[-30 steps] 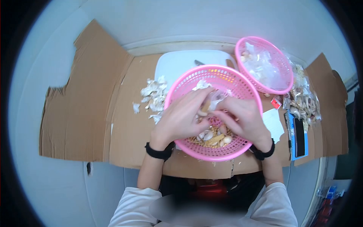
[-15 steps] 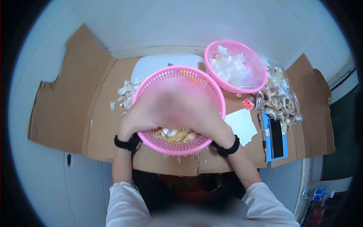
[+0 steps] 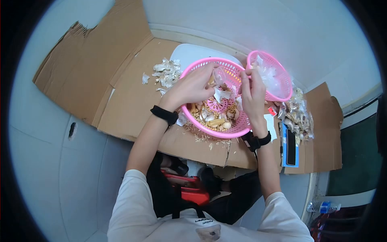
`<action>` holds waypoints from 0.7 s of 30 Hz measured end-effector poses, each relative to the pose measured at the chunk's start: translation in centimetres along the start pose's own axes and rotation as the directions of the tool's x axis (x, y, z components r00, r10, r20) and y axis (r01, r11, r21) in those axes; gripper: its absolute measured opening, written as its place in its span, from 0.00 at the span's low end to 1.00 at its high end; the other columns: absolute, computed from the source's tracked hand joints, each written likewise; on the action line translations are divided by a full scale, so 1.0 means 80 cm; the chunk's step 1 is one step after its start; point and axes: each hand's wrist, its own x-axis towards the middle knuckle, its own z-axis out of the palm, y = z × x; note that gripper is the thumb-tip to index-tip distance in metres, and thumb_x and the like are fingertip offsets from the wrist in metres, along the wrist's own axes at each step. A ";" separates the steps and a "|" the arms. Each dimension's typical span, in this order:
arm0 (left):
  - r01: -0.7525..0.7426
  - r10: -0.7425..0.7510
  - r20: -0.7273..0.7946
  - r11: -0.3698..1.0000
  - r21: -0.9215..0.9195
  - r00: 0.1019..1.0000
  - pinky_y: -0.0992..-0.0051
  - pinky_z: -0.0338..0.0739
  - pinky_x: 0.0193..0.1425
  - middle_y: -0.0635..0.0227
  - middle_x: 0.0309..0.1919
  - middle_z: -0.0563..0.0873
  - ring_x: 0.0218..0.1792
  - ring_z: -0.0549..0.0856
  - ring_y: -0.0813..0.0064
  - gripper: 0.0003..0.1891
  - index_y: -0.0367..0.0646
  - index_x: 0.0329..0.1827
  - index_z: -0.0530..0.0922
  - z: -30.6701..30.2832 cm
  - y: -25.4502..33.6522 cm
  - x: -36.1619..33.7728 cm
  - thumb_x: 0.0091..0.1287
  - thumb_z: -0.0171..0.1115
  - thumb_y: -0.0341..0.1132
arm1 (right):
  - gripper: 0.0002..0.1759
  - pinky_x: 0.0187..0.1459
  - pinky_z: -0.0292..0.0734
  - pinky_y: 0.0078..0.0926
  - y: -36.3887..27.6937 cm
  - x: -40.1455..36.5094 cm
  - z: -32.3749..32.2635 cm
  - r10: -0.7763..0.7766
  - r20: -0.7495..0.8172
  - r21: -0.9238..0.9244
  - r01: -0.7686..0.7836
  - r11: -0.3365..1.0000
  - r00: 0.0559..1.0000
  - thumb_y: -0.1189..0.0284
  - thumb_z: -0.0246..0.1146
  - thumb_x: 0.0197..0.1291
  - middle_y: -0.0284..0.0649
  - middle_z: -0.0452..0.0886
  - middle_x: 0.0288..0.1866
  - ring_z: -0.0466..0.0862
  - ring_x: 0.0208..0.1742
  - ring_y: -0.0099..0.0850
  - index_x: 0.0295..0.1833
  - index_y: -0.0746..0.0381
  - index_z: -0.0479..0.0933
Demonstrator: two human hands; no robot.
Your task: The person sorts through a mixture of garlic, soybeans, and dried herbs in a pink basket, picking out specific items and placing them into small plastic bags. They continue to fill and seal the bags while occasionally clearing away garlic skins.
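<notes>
Over the large pink basket (image 3: 189,117), my left hand (image 3: 195,85) is closed on a small clear plastic bag (image 3: 219,76) with pale pieces in or beside it. A torn white scrap (image 3: 221,95) shows just below those fingers. My right hand (image 3: 254,94) is raised at the basket's right rim, thumb and fingers bent together in a pinch; what they hold, if anything, is too small to make out. Inside the basket lie yellowish beans, garlic-like white bulbs (image 3: 209,117) and pale yellow sticks (image 3: 217,123).
A second pink basket (image 3: 288,82) with clear bags stands behind right. Filled bags (image 3: 296,121) lie at the right, beside a phone (image 3: 291,142) on a blue notebook (image 3: 284,155). White peelings (image 3: 167,72) sit at the left on the cardboard (image 3: 133,105). A white board (image 3: 195,51) is behind.
My hands, blurred together over the basket before, are now apart, the left with a clear bag and the right at the far right rim. The whole view has shifted and tilted.
</notes>
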 end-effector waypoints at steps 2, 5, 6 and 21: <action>0.013 -0.014 -0.035 1.000 -0.027 0.999 0.60 0.81 0.51 0.43 0.52 0.83 0.44 0.87 0.55 0.34 0.35 0.75 0.65 0.003 -0.010 0.004 0.65 0.64 0.30 | 0.09 0.34 0.76 0.34 0.011 0.001 0.005 -0.070 0.062 -0.139 0.078 0.987 0.996 0.71 0.63 0.73 0.43 0.82 0.34 0.83 0.30 0.32 0.44 0.68 0.80; 0.057 -0.059 -0.027 0.995 -0.078 0.998 0.60 0.82 0.52 0.42 0.54 0.84 0.46 0.87 0.54 0.32 0.34 0.74 0.66 0.000 -0.008 0.004 0.66 0.63 0.30 | 0.10 0.35 0.77 0.37 0.016 0.000 0.011 -0.047 0.226 -0.234 0.101 0.967 0.973 0.70 0.66 0.71 0.45 0.83 0.34 0.83 0.30 0.36 0.41 0.67 0.81; 0.086 -0.086 -0.002 0.991 -0.106 0.996 0.59 0.82 0.53 0.42 0.55 0.84 0.47 0.88 0.53 0.30 0.34 0.73 0.66 -0.003 -0.005 0.006 0.67 0.62 0.29 | 0.11 0.37 0.77 0.40 0.013 0.001 0.011 -0.031 0.256 -0.259 0.099 0.961 0.966 0.68 0.67 0.69 0.46 0.84 0.35 0.83 0.32 0.40 0.40 0.66 0.81; 0.087 -0.107 -0.120 0.984 -0.158 0.987 0.61 0.77 0.66 0.44 0.58 0.83 0.64 0.83 0.47 0.25 0.32 0.70 0.66 -0.005 0.000 0.009 0.74 0.62 0.31 | 0.18 0.52 0.83 0.50 -0.004 -0.005 0.008 0.026 0.493 -0.346 0.169 0.923 0.869 0.82 0.64 0.59 0.47 0.78 0.62 0.86 0.55 0.51 0.55 0.61 0.82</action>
